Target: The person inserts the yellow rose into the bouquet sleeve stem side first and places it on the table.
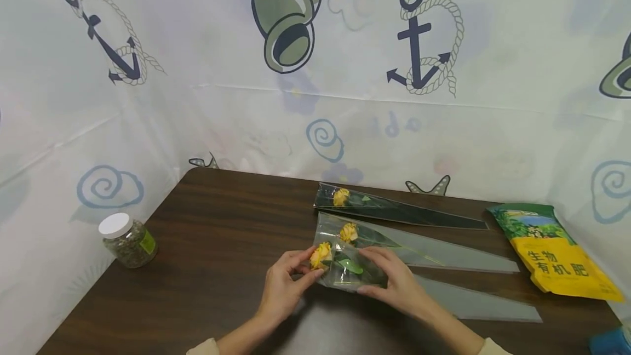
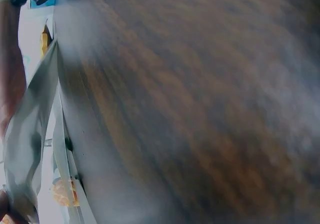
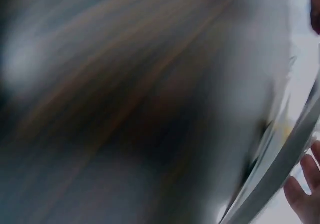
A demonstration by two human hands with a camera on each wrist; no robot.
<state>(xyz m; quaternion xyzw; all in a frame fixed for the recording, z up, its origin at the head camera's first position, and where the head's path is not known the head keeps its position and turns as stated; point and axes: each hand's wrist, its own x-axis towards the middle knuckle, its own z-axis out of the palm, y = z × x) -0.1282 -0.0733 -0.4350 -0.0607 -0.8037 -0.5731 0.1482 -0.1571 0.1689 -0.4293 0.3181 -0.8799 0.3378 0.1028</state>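
A yellow flower (image 1: 321, 255) with a green leaf lies in the wide end of the nearest clear plastic flower sleeve (image 1: 478, 299). My left hand (image 1: 283, 286) pinches the flower head between thumb and fingers at the sleeve's mouth. With thumb and fingers spread across it, my right hand (image 1: 398, 284) grips the same sleeve just right of the leaf. In the left wrist view, this sleeve (image 2: 30, 129) hangs raised over the table. Behind it lies a second sleeve (image 1: 473, 259) holding another yellow flower (image 1: 349, 233).
Farther back, a dark-backed sleeve (image 1: 424, 217) holds a yellow flower (image 1: 341, 197). A yellow and green fertilizer bag (image 1: 557, 256) lies at the right edge. At the left edge stands a white-lidded jar (image 1: 130, 242). Something blue (image 1: 611, 341) is at the lower right corner.
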